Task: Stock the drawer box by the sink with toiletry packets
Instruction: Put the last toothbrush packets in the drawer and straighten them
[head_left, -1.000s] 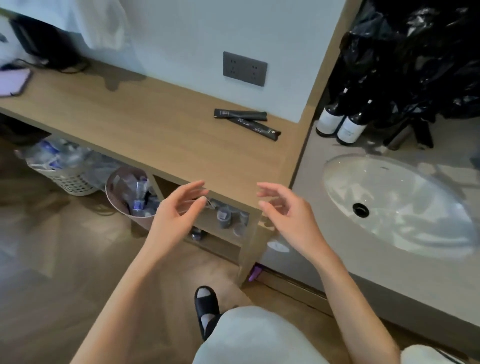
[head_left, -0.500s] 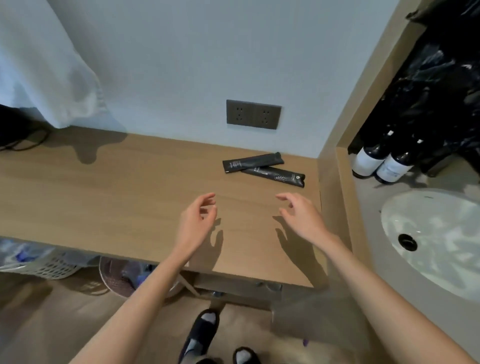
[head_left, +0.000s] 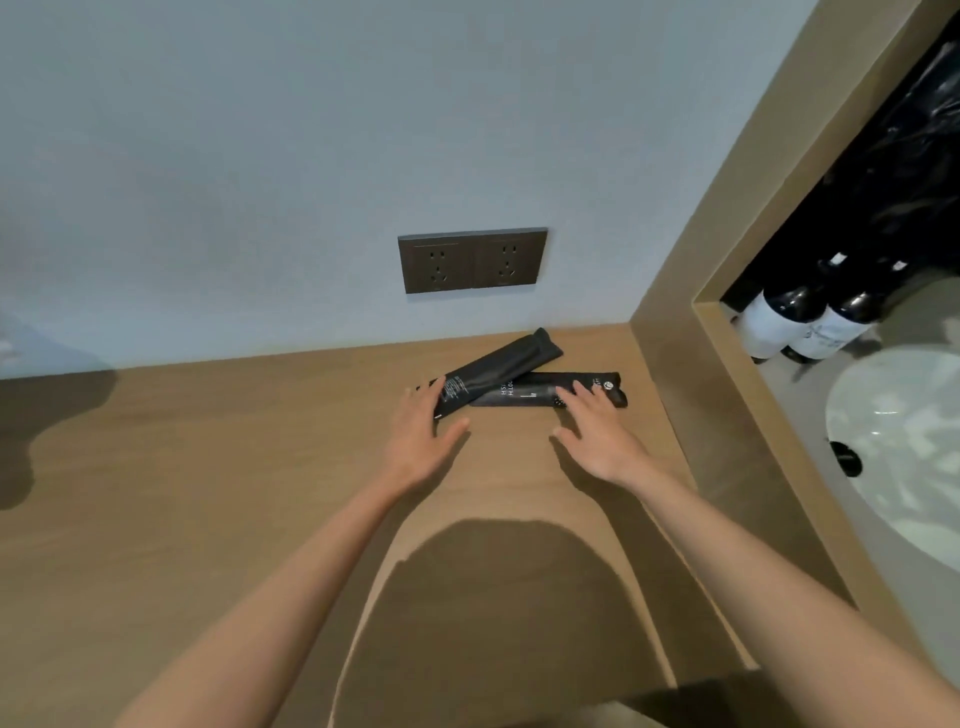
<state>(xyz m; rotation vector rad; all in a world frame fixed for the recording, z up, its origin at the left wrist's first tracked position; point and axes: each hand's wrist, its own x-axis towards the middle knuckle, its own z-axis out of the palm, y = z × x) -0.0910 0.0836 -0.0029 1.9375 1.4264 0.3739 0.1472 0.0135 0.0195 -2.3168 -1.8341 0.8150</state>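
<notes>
Two long black toiletry packets lie crossed on the wooden counter (head_left: 208, 519) near the back wall. The upper packet (head_left: 498, 366) slants up to the right over the lower packet (head_left: 535, 397), which lies almost level. My left hand (head_left: 421, 441) has its straight fingers on the left end of the upper packet. My right hand (head_left: 597, 436) lays its fingertips on the right part of the lower packet. Neither hand curls round a packet. No drawer box is in view.
A dark double wall socket (head_left: 472, 260) sits above the packets. A wooden partition (head_left: 727, 260) rises at the right. Beyond it are a white sink basin (head_left: 904, 441), two dark bottles with white labels (head_left: 800, 322) and black plastic bags (head_left: 909, 156).
Both hands have reached forward across the counter from its front edge and now touch the two packets. The view has moved closer and the floor has dropped out of sight.
</notes>
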